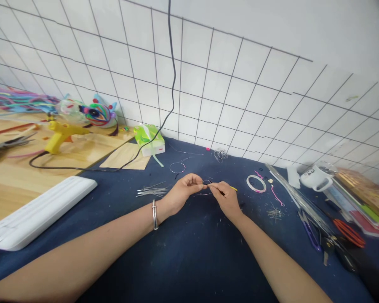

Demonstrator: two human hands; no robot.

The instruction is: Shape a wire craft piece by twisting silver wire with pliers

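Observation:
My left hand (183,191), with a silver bangle on the wrist, pinches a small thin wire ring (206,182) over the dark blue cloth (189,252). My right hand (226,197) meets it from the right, fingers closed on a slim yellow-tipped tool (232,188) whose end touches the ring. A second thin wire loop (177,167) lies just beyond the hands. A bundle of cut silver wires (151,191) rests to the left of my left hand.
A white tape roll (256,183), pink scraps and long wire rods (298,198) lie to the right with purple snips (309,231), red-handled pliers (349,231) and a white mug (316,177). At left sit a white tray (38,210), yellow glue gun (60,134), green-white box (150,141).

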